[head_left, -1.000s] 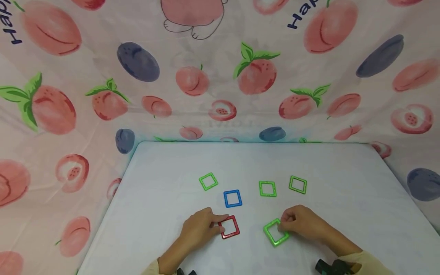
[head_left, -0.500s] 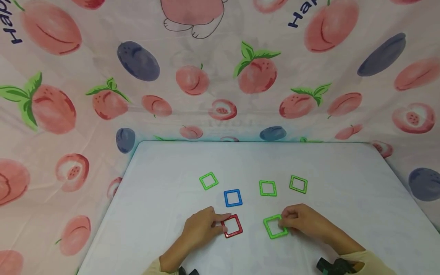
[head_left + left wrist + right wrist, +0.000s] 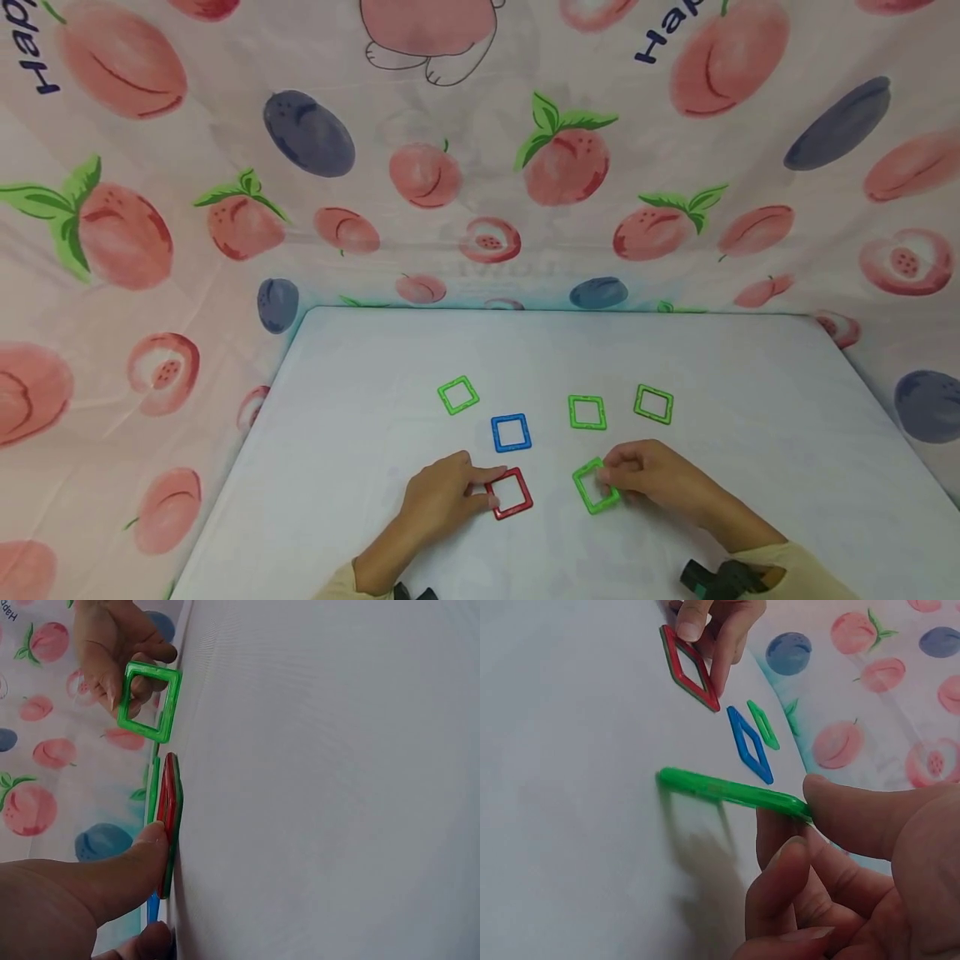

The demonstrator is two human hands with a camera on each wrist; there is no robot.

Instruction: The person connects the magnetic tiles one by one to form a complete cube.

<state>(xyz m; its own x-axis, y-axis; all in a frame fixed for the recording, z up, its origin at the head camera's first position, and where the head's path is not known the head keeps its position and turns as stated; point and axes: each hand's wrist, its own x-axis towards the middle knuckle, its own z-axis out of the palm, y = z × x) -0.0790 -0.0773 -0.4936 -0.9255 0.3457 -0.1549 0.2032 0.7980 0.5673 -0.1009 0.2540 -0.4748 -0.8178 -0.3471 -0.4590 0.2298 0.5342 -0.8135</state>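
Note:
In the head view, my left hand [image 3: 438, 496] pinches a red square magnetic tile frame [image 3: 525, 486] between thumb and index finger, low over the table. A green layer shows stacked flat against the underside of the red [image 3: 171, 862] frame in the left wrist view. My right hand [image 3: 660, 479] holds a green square tile frame [image 3: 582, 493] by one side, thumb on one face and fingers behind. That green frame is tilted and raised above the table, its shadow falling below it in the right wrist view. A short gap separates the two held pieces.
Beyond the hands lie a blue square frame [image 3: 495, 435], a green frame at back left [image 3: 464, 407], another green frame in the middle [image 3: 588, 427] and a third green frame at right [image 3: 651, 417]. A fruit-print cloth [image 3: 337, 275] borders the white table [image 3: 360, 358].
The green frame in my right hand has turned and shifted slightly left and farther from me. My left hand has edged right with the red frame. The other frames stay put.

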